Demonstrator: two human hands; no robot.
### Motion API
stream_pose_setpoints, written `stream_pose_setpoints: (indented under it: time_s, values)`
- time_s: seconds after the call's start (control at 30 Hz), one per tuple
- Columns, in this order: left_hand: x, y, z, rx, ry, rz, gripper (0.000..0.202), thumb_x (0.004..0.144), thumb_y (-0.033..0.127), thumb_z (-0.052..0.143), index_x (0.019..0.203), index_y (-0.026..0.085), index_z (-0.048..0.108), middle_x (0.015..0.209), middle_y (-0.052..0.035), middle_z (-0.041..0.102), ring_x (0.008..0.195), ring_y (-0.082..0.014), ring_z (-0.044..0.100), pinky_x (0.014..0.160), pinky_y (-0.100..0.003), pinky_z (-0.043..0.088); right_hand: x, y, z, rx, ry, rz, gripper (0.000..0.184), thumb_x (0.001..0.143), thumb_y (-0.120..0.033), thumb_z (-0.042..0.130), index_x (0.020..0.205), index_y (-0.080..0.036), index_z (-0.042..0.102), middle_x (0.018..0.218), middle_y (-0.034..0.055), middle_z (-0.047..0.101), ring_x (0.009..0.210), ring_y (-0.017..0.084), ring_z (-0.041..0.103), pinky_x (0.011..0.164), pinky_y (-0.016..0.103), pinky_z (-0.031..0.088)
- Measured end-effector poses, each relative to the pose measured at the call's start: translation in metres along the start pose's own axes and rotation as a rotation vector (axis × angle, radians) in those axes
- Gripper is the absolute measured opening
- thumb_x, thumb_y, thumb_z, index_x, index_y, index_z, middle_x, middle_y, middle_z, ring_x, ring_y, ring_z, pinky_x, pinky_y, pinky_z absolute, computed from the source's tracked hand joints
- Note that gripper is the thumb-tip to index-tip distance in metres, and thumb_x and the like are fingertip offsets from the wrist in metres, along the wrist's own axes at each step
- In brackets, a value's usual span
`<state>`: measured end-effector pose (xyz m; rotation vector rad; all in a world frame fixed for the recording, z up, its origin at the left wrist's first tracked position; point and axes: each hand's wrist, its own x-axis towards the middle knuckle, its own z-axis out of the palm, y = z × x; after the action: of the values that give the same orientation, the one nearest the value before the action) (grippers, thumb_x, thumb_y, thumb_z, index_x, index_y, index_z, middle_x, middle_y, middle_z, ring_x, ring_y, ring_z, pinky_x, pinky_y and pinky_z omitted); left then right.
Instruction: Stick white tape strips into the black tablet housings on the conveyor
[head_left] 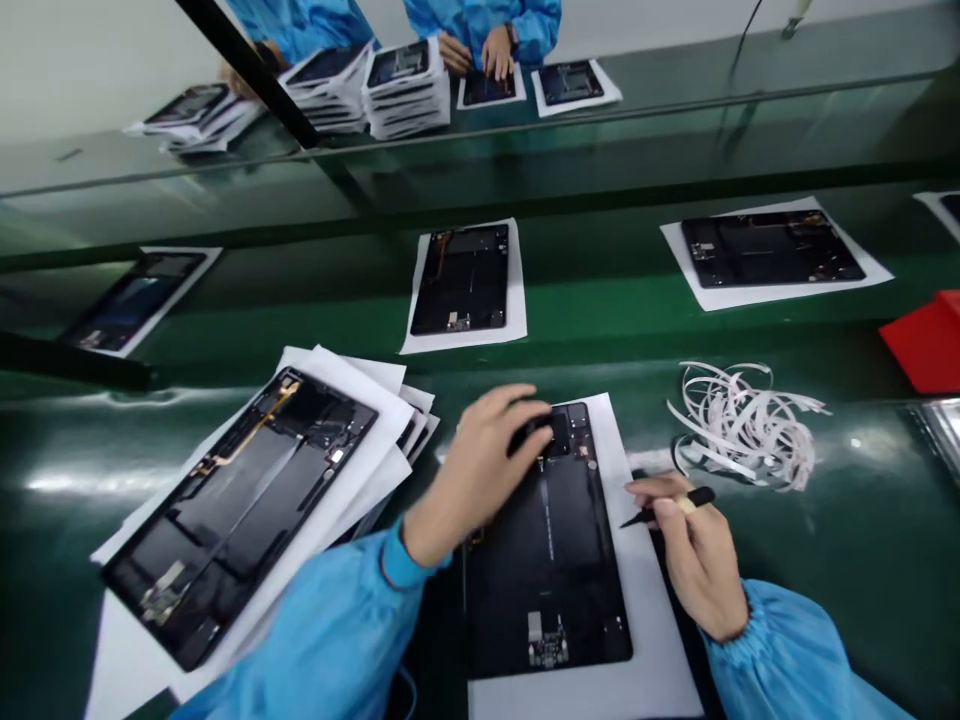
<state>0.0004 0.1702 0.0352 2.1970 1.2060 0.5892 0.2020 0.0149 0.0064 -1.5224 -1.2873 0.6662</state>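
**A:** Head view first. Left hand?

**B:** Curled, fingertips down on the far end of a black tablet back, over something small and dark. Real grip or mere touch: impossible to tell from here.

**A:** Right hand?

**B:** Narrow pinch around a pointed black tool, pale band near the fingers, tip toward the left, just beside the tablet's right edge.

**A:** And the tablet's place?

**B:** Near the middle, flat on a white sheet, on a green belt, between two blue sleeves.

**A:** Left of that?

**B:** A second black tablet, slanted across a pile of white sheets, just beside the first.

**A:** Right of it?

**B:** A loose tangle of white paper strips on the belt. Farther right, a red box at the belt's edge.

**A:** Farther off?

**B:** Three more tablets on white sheets, left, middle, right, in a row across the belt. Past those, a glass panel, then stacks of tablets and another person's hands in blue sleeves, over one more tablet.
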Motion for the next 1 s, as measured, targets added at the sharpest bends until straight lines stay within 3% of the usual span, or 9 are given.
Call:
stream_pose_setpoints:
  time_s: [0.1,0.17,0.3,0.47,0.6,1.0]
  values:
    - [-0.041,0.006,0.028,0.133,-0.031,0.117,0.024,0.093,0.026,0.063,0.117,0.024,0.067,0.132,-0.0088,0.060,0.124,-0.0293,0.053,0.104,-0.050,0.041,0.005,0.001,0.007,0.086,-0.031,0.067,0.020,0.099,-0.023,0.050,0.095,-0.024,0.069,0.082,0.0008,0.066,0.075,0.013,0.065,0.067,0.022,0.054]
    - [-0.049,0.002,0.038,0.155,-0.021,0.134,0.029,0.094,0.028,0.062,0.122,0.023,0.064,0.134,-0.0104,0.057,0.126,-0.0298,0.050,0.105,-0.051,0.041,0.011,0.003,0.013,0.117,-0.006,0.079,0.011,0.094,-0.024,0.058,0.091,-0.024,0.069,0.085,0.0011,0.068,0.082,0.014,0.066,0.073,0.023,0.055]
    - [-0.036,-0.001,0.045,0.097,-0.013,0.112,0.037,0.092,0.028,0.064,0.129,0.025,0.061,0.137,-0.0101,0.054,0.130,-0.0303,0.046,0.107,-0.051,0.038,0.024,0.008,0.023,0.186,0.040,0.124,0.003,0.089,-0.025,0.067,0.091,-0.025,0.069,0.089,0.0010,0.068,0.081,0.014,0.067,0.072,0.023,0.057]
    - [-0.021,0.006,0.047,0.005,0.015,0.051,0.016,0.090,0.023,0.067,0.105,0.025,0.073,0.130,-0.0073,0.059,0.124,-0.0286,0.051,0.105,-0.051,0.040,0.031,0.013,0.028,0.158,0.003,0.084,0.006,0.091,-0.023,0.064,0.089,-0.025,0.069,0.090,0.0016,0.069,0.087,0.016,0.066,0.076,0.027,0.055]
    - [-0.022,0.008,0.048,-0.052,0.032,0.004,0.008,0.088,0.019,0.069,0.086,0.025,0.072,0.126,-0.0039,0.062,0.123,-0.0271,0.052,0.106,-0.051,0.039,0.030,0.014,0.026,0.113,0.001,0.040,0.009,0.092,-0.019,0.063,0.090,-0.025,0.069,0.090,0.0012,0.070,0.090,0.016,0.066,0.079,0.029,0.053]
    - [-0.031,0.007,0.049,-0.032,-0.039,0.008,0.010,0.090,0.016,0.061,0.084,0.023,0.065,0.130,-0.0055,0.059,0.134,-0.0305,0.042,0.110,-0.057,0.034,0.031,0.009,0.023,0.016,0.065,0.083,0.010,0.091,-0.022,0.062,0.087,-0.024,0.071,0.088,0.0035,0.071,0.086,0.019,0.069,0.070,0.029,0.057]
